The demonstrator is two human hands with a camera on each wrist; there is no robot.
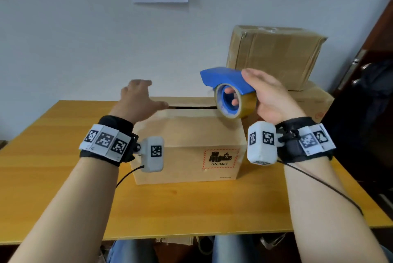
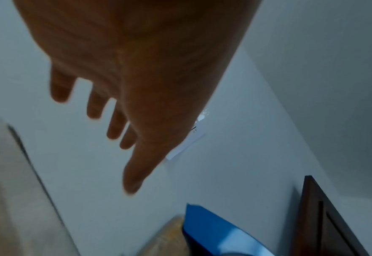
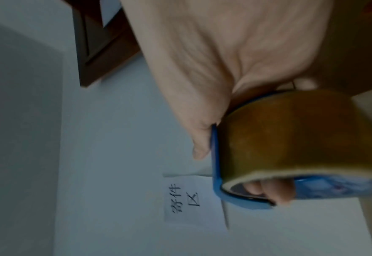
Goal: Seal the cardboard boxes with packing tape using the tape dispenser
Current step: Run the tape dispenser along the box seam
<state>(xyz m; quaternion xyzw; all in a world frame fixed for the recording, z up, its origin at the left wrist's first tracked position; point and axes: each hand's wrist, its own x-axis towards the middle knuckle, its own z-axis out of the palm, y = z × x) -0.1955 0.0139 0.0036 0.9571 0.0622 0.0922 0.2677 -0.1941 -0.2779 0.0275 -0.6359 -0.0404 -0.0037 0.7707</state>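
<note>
Right hand [image 1: 270, 96] grip grasps the tape dispenser [image 1: 230, 92]; left hand [image 1: 138, 98] released above the box [image 1: 187, 141], whose seam apparently remains untaped.

Left hand [image 1: 138, 97] raised, fingers spread and straight; right hand [image 1: 269, 95] raised, fingers curled in a grip.

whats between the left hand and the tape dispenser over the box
Nothing fills that stretch: in the head view, only the box's unsealed top seam runs below the gap between the open left hand and the tape dispenser.
</note>
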